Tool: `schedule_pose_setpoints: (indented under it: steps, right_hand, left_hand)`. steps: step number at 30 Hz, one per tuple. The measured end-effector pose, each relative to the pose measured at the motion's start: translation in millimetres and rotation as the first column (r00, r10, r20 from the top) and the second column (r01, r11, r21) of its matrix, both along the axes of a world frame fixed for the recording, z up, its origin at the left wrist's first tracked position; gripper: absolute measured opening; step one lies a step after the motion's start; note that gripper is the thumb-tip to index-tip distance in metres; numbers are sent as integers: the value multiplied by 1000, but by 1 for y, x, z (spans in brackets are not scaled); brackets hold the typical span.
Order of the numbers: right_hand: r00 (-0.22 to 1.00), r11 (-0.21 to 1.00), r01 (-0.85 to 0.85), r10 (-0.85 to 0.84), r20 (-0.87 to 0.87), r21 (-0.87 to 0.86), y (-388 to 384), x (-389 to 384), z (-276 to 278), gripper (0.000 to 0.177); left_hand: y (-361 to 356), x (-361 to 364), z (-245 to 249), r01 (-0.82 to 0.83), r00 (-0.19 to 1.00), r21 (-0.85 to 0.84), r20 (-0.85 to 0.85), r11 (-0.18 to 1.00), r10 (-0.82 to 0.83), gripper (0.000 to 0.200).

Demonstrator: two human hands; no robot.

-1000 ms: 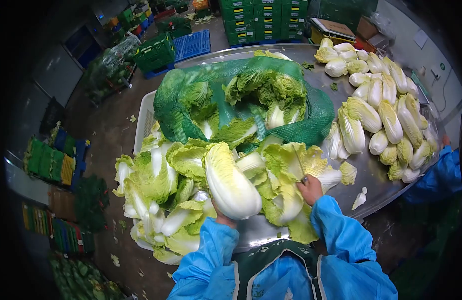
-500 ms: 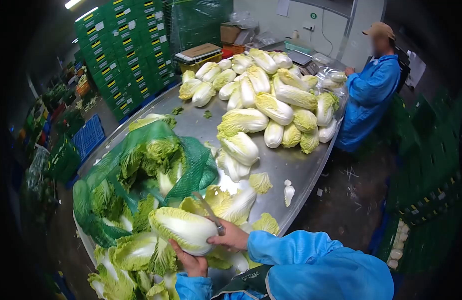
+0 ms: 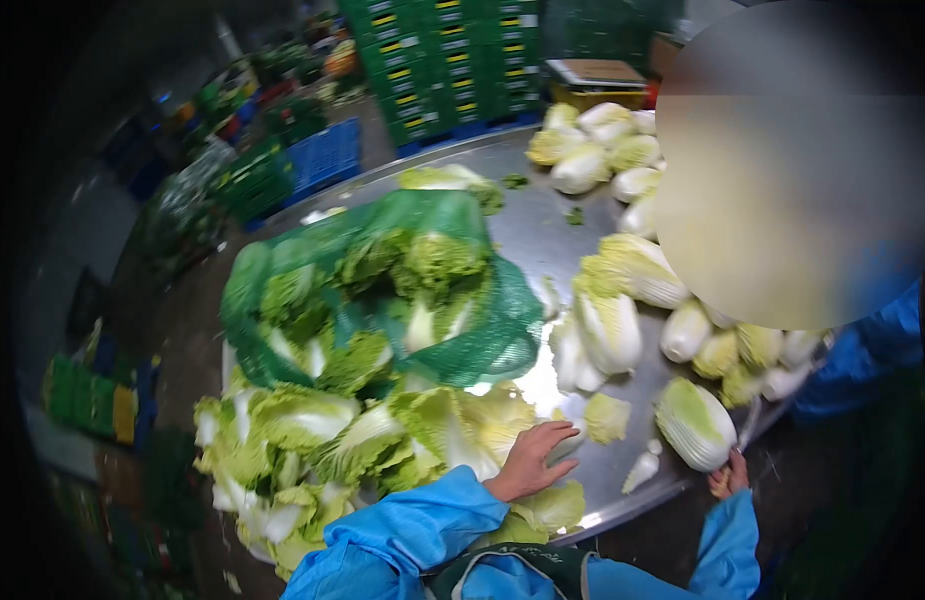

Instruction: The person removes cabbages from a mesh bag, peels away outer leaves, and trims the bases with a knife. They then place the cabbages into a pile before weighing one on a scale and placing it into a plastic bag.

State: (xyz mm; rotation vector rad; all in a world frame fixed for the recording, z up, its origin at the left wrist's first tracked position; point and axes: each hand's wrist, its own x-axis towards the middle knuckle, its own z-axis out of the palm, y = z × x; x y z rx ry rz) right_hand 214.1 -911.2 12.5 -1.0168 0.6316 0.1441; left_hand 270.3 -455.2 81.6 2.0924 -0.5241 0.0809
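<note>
My left hand (image 3: 533,462) is open, its fingers stretched over loose outer leaves and a pale leaf piece near the front table edge. To the right, my right hand (image 3: 729,476) is closed around a knife (image 3: 751,422), whose thin blade points away from me. A napa cabbage (image 3: 697,425) lies tilted beside that hand, its white base right at my fingers. Peeled leaves (image 3: 293,420) are heaped on the left. Behind them a green mesh bag (image 3: 503,330) gapes, with leafy cabbage inside.
Trimmed cabbages (image 3: 608,325) are piled at the back and right of the metal table (image 3: 528,215). A large blurred patch hides the upper right, with a person's blue sleeve (image 3: 863,360) below it. Stacked green crates (image 3: 443,70) stand behind, near a blue crate (image 3: 325,158).
The cabbage has moved from between both hands to the table's right side, beside my right hand. My left hand has let go of it and opened. The view has swung left.
</note>
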Motion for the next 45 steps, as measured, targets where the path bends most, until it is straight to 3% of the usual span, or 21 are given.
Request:
schedule_pose_setpoints:
  steps: [2, 4, 7, 8, 10, 12, 14, 15, 16, 19, 22, 24, 25, 30, 32, 34, 38, 41, 42, 44, 45]
  right_hand:
    - [996, 997, 62, -64, -67, -37, -19, 8, -5, 30]
    - [987, 918, 129, -155, -39, -375, -25, 19, -4, 31]
    - [954, 496, 131, -299, -28, -858, -24, 34, -1, 19]
    - [955, 496, 132, -297, -25, -859, -17, 41, -6, 19]
    - [824, 89, 555, 76, 561, -827, -11, 52, -8, 17]
    - [961, 584, 275, -198, 194, -764, 134, 80, 118, 23]
    - [996, 761, 88, -54, 73, -642, 212, 114, 147, 26]
    - [953, 850, 23, 141, 270, -526, 250, 130, 140, 29]
    - [892, 809, -89, 324, 315, -580, 289, 146, 140, 34]
    - [717, 798, -594, 581, 386, -98, 428, 181, 168, 39]
    - [760, 831, -538, 552, 343, -144, 488, 229, 94, 30]
    - [860, 785, -328, 478, 179, -525, 483, 253, 39, 34]
    - [858, 781, -328, 481, 177, -532, 479, 256, 22, 34]
    - [880, 875, -342, 426, 210, -342, 484, 252, 22, 50]
    - [890, 924, -373, 382, 250, -85, 479, 251, 19, 51]
    - [875, 861, -480, 454, 170, 169, 467, 231, 42, 50]
    - [768, 722, -638, 572, 290, 267, 452, 180, 65, 50]
    - [411, 464, -886, 793, 449, -9, 439, 161, 92, 56]
    - [411, 455, -891, 798, 440, 7, 445, 161, 95, 56]
    - [61, 105, -991, 906, 419, -82, 458, 156, 98, 53]
    - [62, 91, -995, 911, 408, -52, 466, 150, 89, 53]
  left_hand:
    - [19, 23, 19, -170, 978, -106, 106, 980, 181, 44]
    - [62, 62, 34, -423, 888, -252, 75, 870, 454, 45]
    - [148, 123, 30, -718, 680, -240, -45, 653, 731, 52]
    - [177, 143, 13, -760, 633, -276, -109, 589, 766, 57]
    - [212, 173, -14, -758, 652, -110, -158, 643, 741, 69]
    - [214, 171, -35, -725, 658, 59, -235, 686, 716, 81]
    - [199, 164, -47, -658, 673, 230, -249, 717, 697, 101]
    - [196, 162, -46, -658, 660, 224, -288, 719, 694, 112]
    - [192, 158, -40, -655, 661, 223, -292, 722, 691, 112]
    - [184, 145, -16, -623, 643, 346, -285, 702, 711, 110]
    - [213, 155, -48, -653, 620, 164, -445, 739, 646, 110]
    - [226, 165, -36, -611, 569, 119, -622, 783, 539, 106]
    - [227, 171, -40, -601, 551, 111, -660, 791, 511, 107]
    - [204, 180, -39, -626, 625, 10, -592, 780, 509, 94]
    - [183, 162, 26, -632, 604, 182, -494, 753, 626, 86]
    - [170, 139, 59, -615, 705, 251, -252, 748, 663, 84]
    - [151, 48, 113, -608, 779, 341, 82, 717, 622, 83]
    - [141, -50, 126, -590, 807, 45, 5, 806, 590, 84]
    - [143, -75, 123, -597, 801, 55, -11, 800, 599, 84]
    - [151, -119, 112, -448, 874, 160, 287, 880, 393, 75]
    - [156, -137, 100, -453, 878, 262, 295, 852, 376, 70]
